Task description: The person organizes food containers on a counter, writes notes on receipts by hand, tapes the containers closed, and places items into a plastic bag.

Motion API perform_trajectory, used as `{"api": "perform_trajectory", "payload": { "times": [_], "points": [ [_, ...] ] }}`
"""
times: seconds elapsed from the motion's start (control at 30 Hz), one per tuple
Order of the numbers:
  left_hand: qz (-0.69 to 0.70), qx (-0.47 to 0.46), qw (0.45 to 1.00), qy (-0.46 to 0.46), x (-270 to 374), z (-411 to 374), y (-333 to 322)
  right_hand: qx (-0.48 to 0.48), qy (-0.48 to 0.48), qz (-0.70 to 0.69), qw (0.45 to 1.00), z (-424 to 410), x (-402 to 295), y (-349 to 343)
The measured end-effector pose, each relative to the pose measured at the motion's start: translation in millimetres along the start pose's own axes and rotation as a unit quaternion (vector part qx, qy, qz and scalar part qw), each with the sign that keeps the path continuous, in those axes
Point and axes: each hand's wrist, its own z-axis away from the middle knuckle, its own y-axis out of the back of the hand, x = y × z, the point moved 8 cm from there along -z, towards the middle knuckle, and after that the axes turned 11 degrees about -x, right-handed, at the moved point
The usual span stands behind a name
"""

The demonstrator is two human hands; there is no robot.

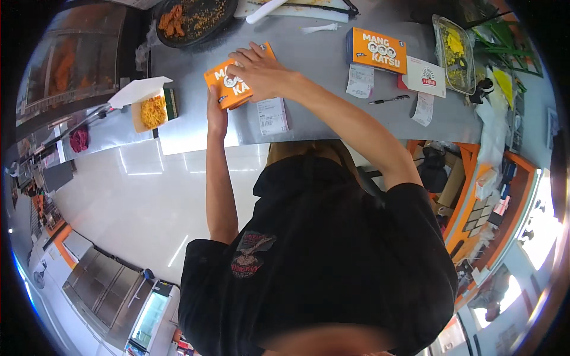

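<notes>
An orange cardboard food box [231, 95] lies closed on the steel counter, tilted to the left. My left hand [217, 111] grips its near left corner. Across its top lies my right hand [260, 73], fingers bent over the lid and far side. A printed receipt [272, 116] is beside the box, on the near right. To the left stands an open carton of yellow shredded food [152, 112]. Farther right sits another orange box [378, 50], with a receipt [360, 81] at its near edge.
A dark pan [209, 20] holds fried pieces and crumbs at the back. A white cutting board [307, 11] bears a white-handled utensil. On the right are a white box [425, 75], a pen [388, 100], another receipt [423, 109] and a clear tray [471, 84] with yellow food.
</notes>
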Motion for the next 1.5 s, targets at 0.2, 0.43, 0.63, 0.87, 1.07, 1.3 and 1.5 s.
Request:
{"api": "perform_trajectory", "payload": {
  "times": [0.2, 0.43, 0.63, 0.87, 1.07, 1.3, 1.5],
  "points": [
    [0.043, -0.005, 0.999, -0.023, -1, 10, 6, 0.105, 0.04, -0.017, 0.994, 19, 0, 15],
    [-0.229, 0.264, 0.934, -0.074, -41, 102, -7, 0.325, -0.272, -0.372, 0.826, 210, 95, 7],
    [-0.458, 0.105, 0.879, -0.081, -67, 106, -76, 0.309, -0.535, -0.348, 0.705, 434, 124, -49],
    [-0.659, 0.019, 0.747, -0.09, -62, 96, -103, 0.222, -0.589, -0.47, 0.619, 427, 178, -78],
    [-0.719, -0.062, 0.68, -0.131, -62, 93, -76, 0.216, -0.538, -0.591, 0.561, 409, 177, -107],
    [-0.758, -0.052, 0.638, -0.13, -69, 91, -69, 0.258, -0.317, -0.68, 0.609, 312, 60, -92],
    [-0.734, -0.05, 0.659, -0.157, -63, 88, -70, 0.298, -0.153, -0.479, 0.811, 190, 12, -118]
  ]
}}
